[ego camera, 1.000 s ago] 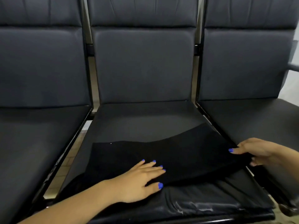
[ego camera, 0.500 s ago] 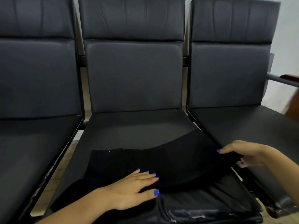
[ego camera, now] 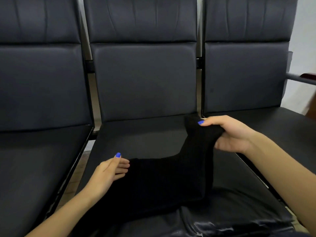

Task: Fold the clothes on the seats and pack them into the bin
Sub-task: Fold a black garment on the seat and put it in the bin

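Both hands are on the black garment (ego camera: 164, 178), which lies across my middle seat (ego camera: 136, 137). My left hand (ego camera: 109, 171) sits at the cloth's left edge, fingers straight and slipped against or under the fabric, thumb up; I cannot tell whether it pinches anything. To the right, my right hand (ego camera: 229, 134) grasps the garment's far corner, thumb on top and fingers curled beneath, lifting that end off the cushion. Dark seats flank the middle one.
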The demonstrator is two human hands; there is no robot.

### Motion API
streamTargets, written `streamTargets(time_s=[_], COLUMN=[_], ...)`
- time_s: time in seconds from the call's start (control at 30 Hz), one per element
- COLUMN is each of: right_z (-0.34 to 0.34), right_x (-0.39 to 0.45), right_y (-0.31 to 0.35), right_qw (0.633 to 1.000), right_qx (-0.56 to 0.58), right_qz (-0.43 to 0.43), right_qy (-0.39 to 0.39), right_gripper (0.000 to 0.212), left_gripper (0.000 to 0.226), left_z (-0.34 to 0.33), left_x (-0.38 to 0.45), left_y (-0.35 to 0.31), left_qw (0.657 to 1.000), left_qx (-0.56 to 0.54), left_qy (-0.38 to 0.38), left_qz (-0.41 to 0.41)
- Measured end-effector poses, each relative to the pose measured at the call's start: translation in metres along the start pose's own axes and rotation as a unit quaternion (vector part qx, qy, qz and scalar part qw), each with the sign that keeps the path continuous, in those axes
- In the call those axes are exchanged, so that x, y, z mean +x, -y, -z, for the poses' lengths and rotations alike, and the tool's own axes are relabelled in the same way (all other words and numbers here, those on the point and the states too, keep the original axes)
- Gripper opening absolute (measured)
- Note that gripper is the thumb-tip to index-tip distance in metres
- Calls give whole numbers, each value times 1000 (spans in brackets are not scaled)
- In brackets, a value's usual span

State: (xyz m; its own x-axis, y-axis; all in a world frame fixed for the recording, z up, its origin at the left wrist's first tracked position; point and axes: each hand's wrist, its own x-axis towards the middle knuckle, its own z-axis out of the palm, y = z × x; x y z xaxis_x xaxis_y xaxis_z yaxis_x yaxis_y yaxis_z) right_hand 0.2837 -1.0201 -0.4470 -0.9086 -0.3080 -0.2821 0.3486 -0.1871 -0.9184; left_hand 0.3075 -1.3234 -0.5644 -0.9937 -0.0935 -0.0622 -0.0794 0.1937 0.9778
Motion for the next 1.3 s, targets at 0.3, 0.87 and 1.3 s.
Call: streamTargets(time_s=[0.3, 0.87, 1.3], right_z=[-123, -105, -105], right_x=[42, 34, 33], right_y=[-62, -146, -158], right_qw=[976, 658, 661], right_qx=[-26, -722, -726], right_qz=[-49, 117, -7], right_qy=[210, 176, 192], right_gripper=[13, 54, 52], left_gripper=[49, 56, 33], left_z=[32, 33, 41], left_x=[-12, -5, -2], left_y=[-13, 1, -7], left_qw=[979, 989, 885], left_qx=[-132, -91, 439], left_qy=[-25, 15, 41], left_qz=[152, 117, 150])
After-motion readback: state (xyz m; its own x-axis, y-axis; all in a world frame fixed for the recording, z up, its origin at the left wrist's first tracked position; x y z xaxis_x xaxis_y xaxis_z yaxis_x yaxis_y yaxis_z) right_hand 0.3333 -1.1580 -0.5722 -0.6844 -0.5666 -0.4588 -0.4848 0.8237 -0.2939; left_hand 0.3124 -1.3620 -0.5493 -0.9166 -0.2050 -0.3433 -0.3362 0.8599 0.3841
